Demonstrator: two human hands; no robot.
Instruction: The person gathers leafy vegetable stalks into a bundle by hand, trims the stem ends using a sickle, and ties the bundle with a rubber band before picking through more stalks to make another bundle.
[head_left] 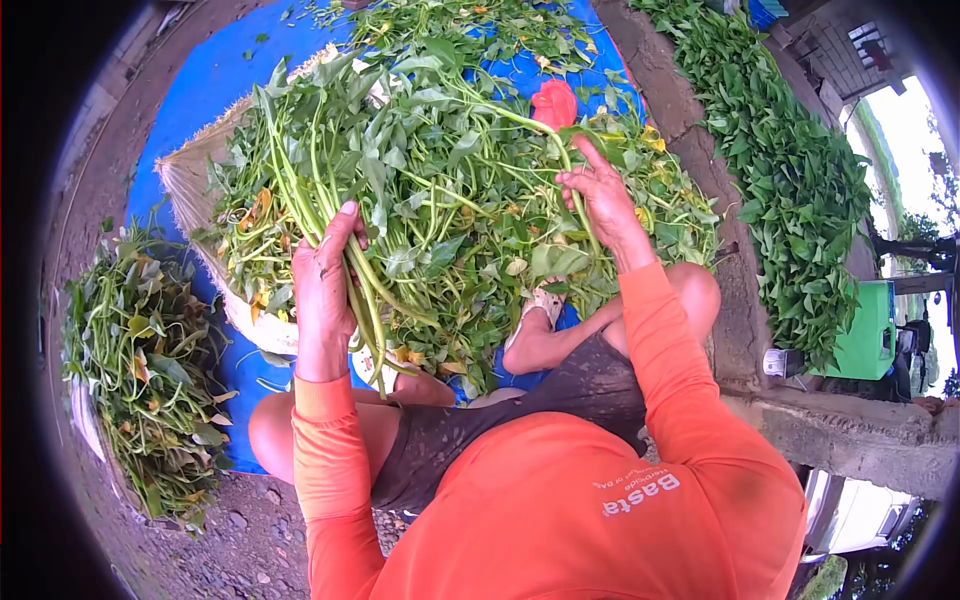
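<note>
Several long green leafy stems (300, 190) are gripped in my left hand (325, 270), their cut ends hanging down over my leg. On the right, my right hand (600, 195) pinches a single thick green stem (562, 155) between thumb and fingers, its index finger raised. Beneath both hands lies a big heap of leafy greens (440, 220), partly on an open woven sack (195, 185), with some yellow leaves mixed in. Just beyond my right hand is a red object (553, 104), its exact nature unclear.
A blue tarp (225, 70) lies under the heap. Another pile of greens (150, 370) is at the left. Bundled greens (780, 190) line the right side, near a green container (865, 330) and a concrete ledge (850, 425). My bent legs frame the heap's near edge.
</note>
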